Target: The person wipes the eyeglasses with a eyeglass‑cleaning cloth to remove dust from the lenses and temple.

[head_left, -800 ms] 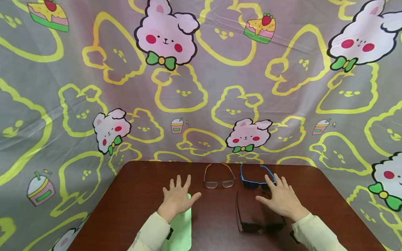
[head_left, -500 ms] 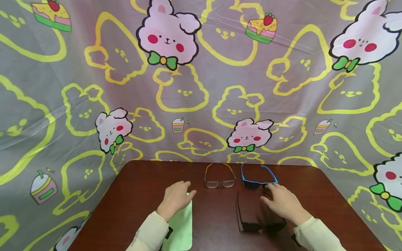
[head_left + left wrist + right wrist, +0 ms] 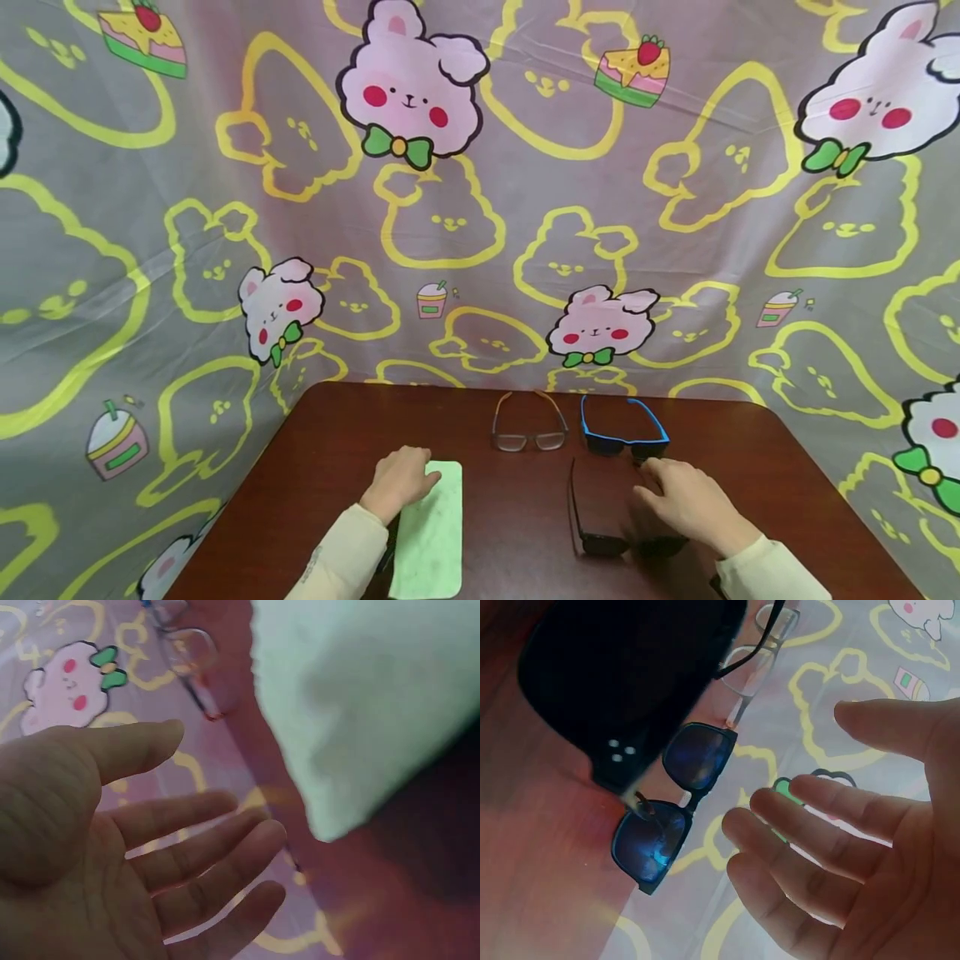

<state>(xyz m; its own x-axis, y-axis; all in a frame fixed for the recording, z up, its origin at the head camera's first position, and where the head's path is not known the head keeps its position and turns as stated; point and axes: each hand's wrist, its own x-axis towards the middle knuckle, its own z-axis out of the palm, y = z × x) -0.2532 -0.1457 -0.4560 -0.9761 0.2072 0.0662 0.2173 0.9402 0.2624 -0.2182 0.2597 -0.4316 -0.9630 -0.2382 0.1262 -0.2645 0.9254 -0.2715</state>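
My left hand [image 3: 401, 482] hovers at the upper left edge of a light green cloth [image 3: 431, 533], which lies on the table. In the left wrist view its fingers are apart and loosely bent, holding nothing, with the cloth [image 3: 367, 712] beside them. My right hand [image 3: 693, 504] is over the right side of black sunglasses [image 3: 603, 546], partly hiding them. The right wrist view shows that hand relaxed with nothing in it; a large dark lens [image 3: 630, 682] is close to the camera. Blue-framed sunglasses [image 3: 609, 445] sit just beyond the right fingertips.
Clear eyeglasses [image 3: 512, 443] with orange-brown temple tips rest near the back of the brown table [image 3: 517, 500], left of the blue-framed pair. A patterned curtain [image 3: 465, 192] encloses the back and sides.
The spread fingers of both hands have relaxed. My left hand has drawn left, uncovering more of the cloth. My right hand has come down slightly toward me, and the blue-framed sunglasses show more fully.
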